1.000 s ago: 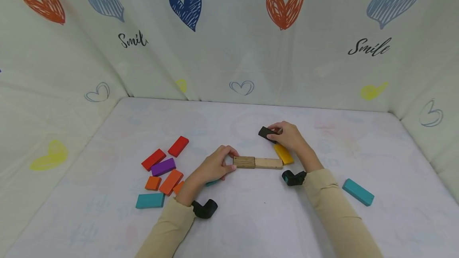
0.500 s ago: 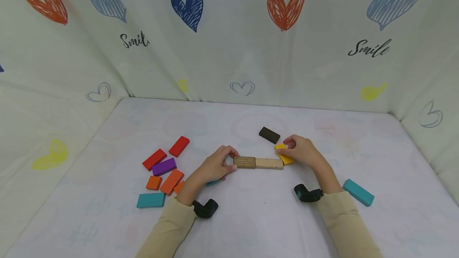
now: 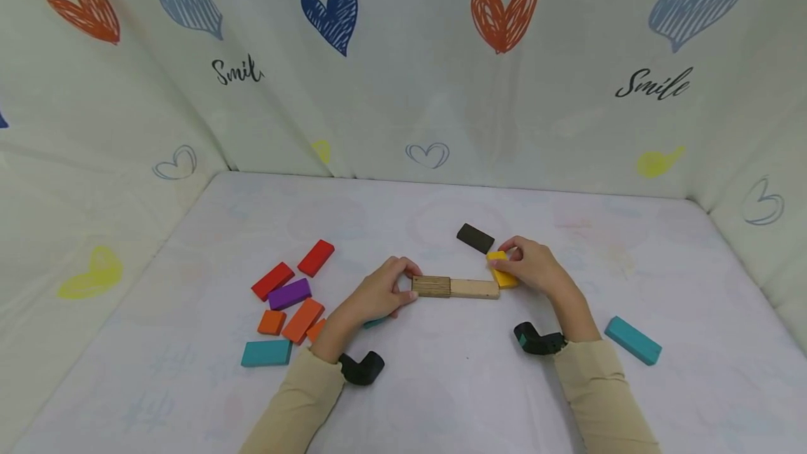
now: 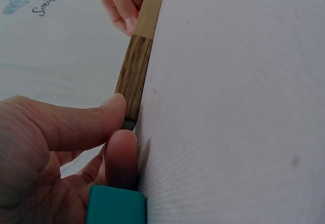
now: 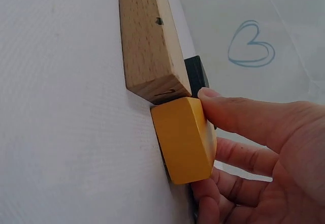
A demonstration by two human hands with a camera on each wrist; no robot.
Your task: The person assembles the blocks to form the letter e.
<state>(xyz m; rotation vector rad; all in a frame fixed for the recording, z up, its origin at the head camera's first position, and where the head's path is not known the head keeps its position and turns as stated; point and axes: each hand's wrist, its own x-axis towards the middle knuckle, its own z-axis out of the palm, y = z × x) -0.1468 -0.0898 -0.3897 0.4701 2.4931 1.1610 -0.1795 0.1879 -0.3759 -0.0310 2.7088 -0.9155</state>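
A brown grained wooden block [image 3: 431, 286] and a pale wooden block [image 3: 475, 289] lie end to end in a row. My left hand [image 3: 381, 289] holds the brown block at its left end, thumb on the near side. At the row's right end a yellow block [image 5: 177, 140] lies at a slant, its corner right at the pale block's end. My right hand [image 3: 532, 265] pinches this yellow block between thumb and fingers. Just beyond it lies a black block [image 3: 476, 237]. Under my left hand a teal block [image 4: 116, 204] is partly hidden.
Left of my left hand lie red blocks [image 3: 316, 258], a purple block [image 3: 289, 293], several orange blocks [image 3: 303, 321] and a teal block [image 3: 266, 353]. Another teal block [image 3: 633, 340] lies far right. A white curtain [image 3: 403, 90] rises behind the table.
My right hand let go of the black block, came nearer and took hold of the yellow block, which has shifted slightly. The left hand stays on the brown block.
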